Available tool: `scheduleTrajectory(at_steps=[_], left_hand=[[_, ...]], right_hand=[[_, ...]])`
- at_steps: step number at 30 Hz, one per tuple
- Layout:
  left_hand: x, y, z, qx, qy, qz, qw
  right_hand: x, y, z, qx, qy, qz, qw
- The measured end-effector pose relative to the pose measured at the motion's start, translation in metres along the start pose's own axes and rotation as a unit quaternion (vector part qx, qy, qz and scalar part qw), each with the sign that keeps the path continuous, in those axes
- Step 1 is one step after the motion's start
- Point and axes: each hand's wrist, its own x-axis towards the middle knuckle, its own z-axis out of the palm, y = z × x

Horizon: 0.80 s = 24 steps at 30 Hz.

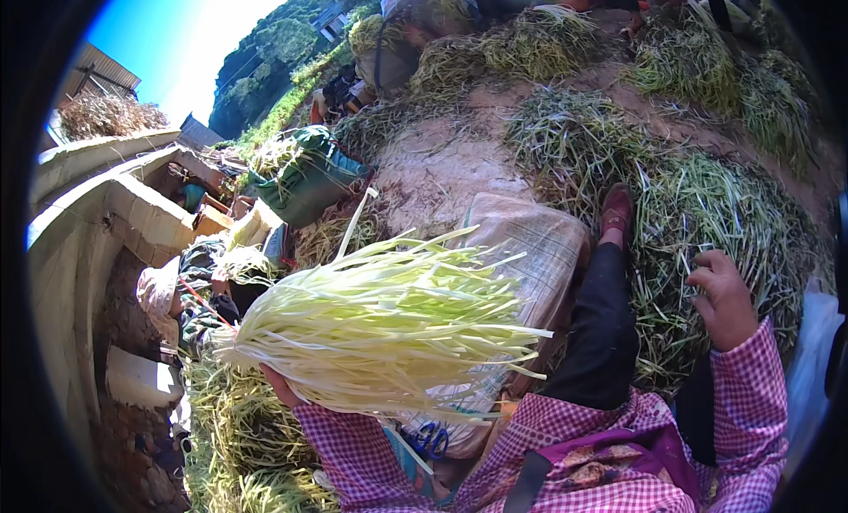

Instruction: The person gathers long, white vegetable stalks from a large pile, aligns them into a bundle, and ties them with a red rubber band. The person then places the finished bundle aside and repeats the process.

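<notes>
A large bundle of pale yellow-green leafy stalks [391,321] lies across my left hand [281,386], which shows only in part beneath its white, gathered end. The loose leaf tips fan out to the right, over a stuffed woven plastic sack [523,248]. My right hand [722,298] is raised with bent, parted fingers and nothing in it, above a wide heap of green and whitish leafy stalks [709,228]. Checked sleeves cover both my arms.
A green sack [318,175] of stalks stands ahead on the left, near a person in a pale hat [159,298]. Concrete walls [149,215] line the left side. More leaf heaps [689,63] and other people are at the far side. My shoe [617,212] rests between sack and heap.
</notes>
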Motion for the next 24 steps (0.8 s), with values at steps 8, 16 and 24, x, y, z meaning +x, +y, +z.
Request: scheduleTrajectory(at_steps=[8, 16, 24], left_hand=[[-0.002, 0.003, -0.003, 0.008, -0.04, -0.012, 0.999], [-0.001, 0.002, -0.003, 0.004, -0.064, -0.01, 0.998], [0.001, 0.008, -0.006, 0.007, -0.078, -0.006, 0.997]], right_hand=[[0.023, -0.107, 0.038, 0.19, -0.091, -0.171, 0.963], [0.027, -0.116, 0.047, 0.555, -0.105, 0.034, 0.824], [0.038, -0.08, 0.061, 0.117, 0.06, -0.119, 0.984]])
